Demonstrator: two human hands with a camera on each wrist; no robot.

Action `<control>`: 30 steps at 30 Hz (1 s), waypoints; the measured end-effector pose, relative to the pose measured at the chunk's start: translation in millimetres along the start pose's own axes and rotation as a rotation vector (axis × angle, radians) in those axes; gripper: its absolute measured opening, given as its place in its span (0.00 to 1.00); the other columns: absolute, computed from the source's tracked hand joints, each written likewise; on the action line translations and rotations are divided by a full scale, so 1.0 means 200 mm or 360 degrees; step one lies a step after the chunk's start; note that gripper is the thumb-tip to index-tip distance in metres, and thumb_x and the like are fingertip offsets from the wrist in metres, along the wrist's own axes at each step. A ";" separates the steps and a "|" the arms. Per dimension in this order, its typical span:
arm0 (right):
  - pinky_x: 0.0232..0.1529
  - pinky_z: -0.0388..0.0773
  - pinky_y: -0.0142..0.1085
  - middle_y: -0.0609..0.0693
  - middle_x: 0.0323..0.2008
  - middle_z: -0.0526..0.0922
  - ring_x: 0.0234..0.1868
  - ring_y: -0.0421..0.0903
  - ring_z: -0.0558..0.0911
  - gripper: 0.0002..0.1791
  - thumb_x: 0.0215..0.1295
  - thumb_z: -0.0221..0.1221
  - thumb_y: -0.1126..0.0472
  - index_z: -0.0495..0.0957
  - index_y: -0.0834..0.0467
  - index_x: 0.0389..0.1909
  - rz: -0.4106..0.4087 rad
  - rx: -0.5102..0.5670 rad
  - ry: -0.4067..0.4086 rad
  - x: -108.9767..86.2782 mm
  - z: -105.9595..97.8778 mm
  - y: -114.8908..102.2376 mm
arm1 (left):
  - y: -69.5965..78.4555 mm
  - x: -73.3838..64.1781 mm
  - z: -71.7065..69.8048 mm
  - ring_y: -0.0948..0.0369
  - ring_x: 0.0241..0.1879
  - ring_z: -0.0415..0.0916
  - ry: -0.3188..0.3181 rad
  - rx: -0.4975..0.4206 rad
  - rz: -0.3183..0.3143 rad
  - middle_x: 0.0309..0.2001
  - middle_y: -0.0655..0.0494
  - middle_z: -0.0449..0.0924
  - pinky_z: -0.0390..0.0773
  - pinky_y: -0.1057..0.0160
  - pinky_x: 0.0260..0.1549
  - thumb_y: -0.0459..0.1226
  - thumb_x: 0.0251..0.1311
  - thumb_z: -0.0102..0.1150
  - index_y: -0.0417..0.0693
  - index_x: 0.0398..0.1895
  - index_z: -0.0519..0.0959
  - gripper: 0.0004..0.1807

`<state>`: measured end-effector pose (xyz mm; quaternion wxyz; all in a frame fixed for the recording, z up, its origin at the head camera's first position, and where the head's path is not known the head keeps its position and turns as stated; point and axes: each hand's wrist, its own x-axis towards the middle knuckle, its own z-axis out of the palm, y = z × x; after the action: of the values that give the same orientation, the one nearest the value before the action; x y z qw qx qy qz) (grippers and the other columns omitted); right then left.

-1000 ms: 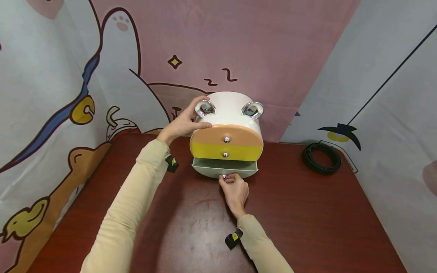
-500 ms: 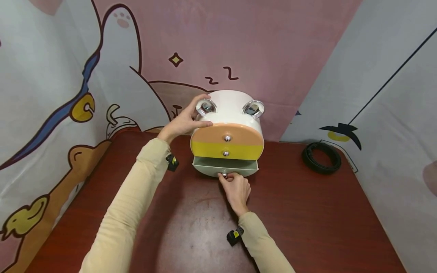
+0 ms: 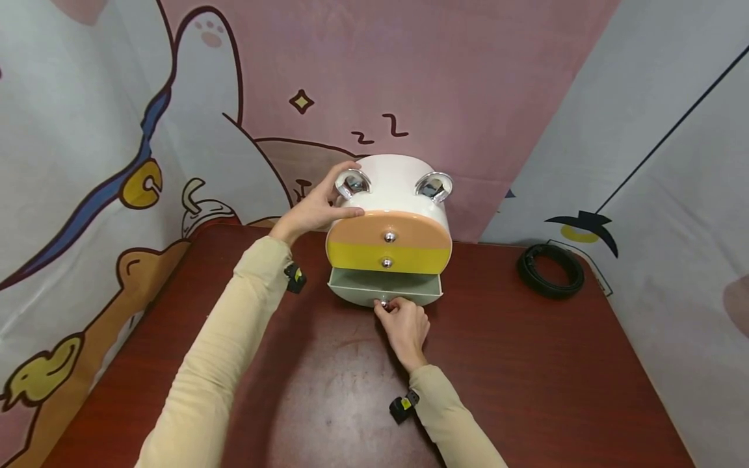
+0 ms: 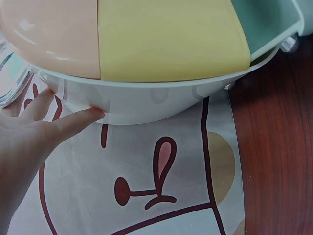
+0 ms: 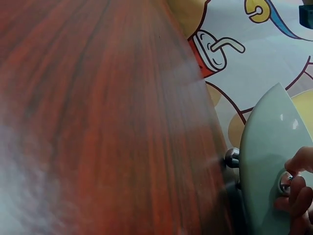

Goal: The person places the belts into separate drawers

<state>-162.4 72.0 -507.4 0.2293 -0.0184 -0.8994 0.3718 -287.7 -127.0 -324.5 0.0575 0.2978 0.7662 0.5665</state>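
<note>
A small white drawer cabinet (image 3: 393, 179) with rounded sides and two chrome ears stands on the table. Its orange drawer (image 3: 359, 233) and yellow drawer (image 3: 351, 258) are closed. Below them the pale green drawer (image 3: 351, 296) is pulled partway out, and the visible part of its inside is bare. My right hand (image 3: 405, 328) pinches the round chrome knob (image 5: 284, 183) of this drawer between thumb and fingers. My left hand (image 3: 316, 209) rests on the cabinet's upper left side beside one ear. In the left wrist view its extended fingers (image 4: 78, 122) press against the white shell.
A black ring (image 3: 551, 272), resembling a roll of tape, lies at the table's back right. Printed cartoon cloth (image 3: 445, 78) hangs close behind the cabinet and along both sides. The dark red wooden tabletop (image 3: 526, 370) extends in front and to the right.
The green drawer stands slightly further out from the cabinet, and my right hand has come with it on the knob. My left hand has kept its place.
</note>
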 end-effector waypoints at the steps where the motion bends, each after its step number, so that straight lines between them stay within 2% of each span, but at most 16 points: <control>1: 0.17 0.68 0.40 0.40 0.12 0.75 0.15 0.40 0.73 0.14 0.53 0.70 0.48 0.82 0.52 0.17 -0.0006 0.0002 -0.0004 0.00 0.00 0.00 | 0.02 -0.01 0.00 0.51 0.54 0.69 -0.0001 0.0003 -0.0013 0.61 0.46 0.65 0.62 0.47 0.58 0.29 0.57 0.66 0.50 0.73 0.51 0.45; 5: 0.17 0.68 0.39 0.39 0.12 0.76 0.14 0.39 0.74 0.14 0.52 0.71 0.48 0.83 0.52 0.18 -0.0022 0.0000 -0.0003 -0.02 -0.02 0.00 | 0.08 -0.03 0.01 0.51 0.53 0.70 -0.0010 0.0015 -0.0042 0.61 0.45 0.65 0.63 0.50 0.56 0.29 0.57 0.66 0.48 0.73 0.51 0.44; 11: 0.16 0.67 0.38 0.39 0.11 0.75 0.13 0.39 0.72 0.14 0.51 0.71 0.47 0.83 0.51 0.17 -0.0037 -0.0045 0.0001 -0.04 -0.04 0.01 | 0.09 -0.04 0.02 0.49 0.52 0.70 -0.0007 -0.0009 -0.0033 0.60 0.44 0.66 0.63 0.48 0.56 0.28 0.57 0.65 0.48 0.72 0.51 0.44; 18: 0.13 0.63 0.37 0.37 0.08 0.70 0.11 0.39 0.69 0.14 0.50 0.72 0.47 0.82 0.48 0.14 -0.0032 -0.0065 -0.0024 -0.05 -0.08 0.00 | 0.09 -0.04 0.01 0.51 0.50 0.71 0.0000 0.0011 -0.0039 0.59 0.46 0.67 0.64 0.51 0.54 0.29 0.58 0.66 0.50 0.73 0.52 0.43; 23: 0.14 0.63 0.37 0.36 0.08 0.69 0.12 0.39 0.69 0.15 0.50 0.72 0.46 0.81 0.47 0.13 0.0007 -0.0095 -0.0056 -0.06 -0.10 -0.01 | 0.03 -0.02 0.01 0.51 0.50 0.71 0.0006 0.0016 -0.0029 0.59 0.46 0.67 0.64 0.52 0.54 0.30 0.57 0.66 0.51 0.73 0.51 0.44; 27: 0.14 0.64 0.38 0.36 0.08 0.69 0.12 0.39 0.70 0.15 0.49 0.72 0.46 0.81 0.46 0.12 0.0010 -0.0119 -0.0081 -0.07 -0.11 -0.02 | -0.04 0.01 0.00 0.53 0.52 0.71 0.0029 0.0011 -0.0016 0.60 0.49 0.66 0.61 0.47 0.58 0.30 0.57 0.67 0.55 0.73 0.52 0.45; 30: 0.14 0.65 0.38 0.36 0.08 0.70 0.12 0.40 0.70 0.15 0.48 0.72 0.46 0.81 0.46 0.13 0.0009 -0.0141 -0.0091 -0.08 -0.12 -0.03 | -0.05 0.01 0.00 0.53 0.53 0.71 0.0036 0.0016 -0.0004 0.60 0.51 0.66 0.59 0.44 0.59 0.30 0.57 0.67 0.56 0.73 0.52 0.45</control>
<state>-136.8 79.9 -496.0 0.2013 -0.0204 -0.9211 0.3326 -294.0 -127.7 -333.1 0.0482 0.2907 0.7700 0.5659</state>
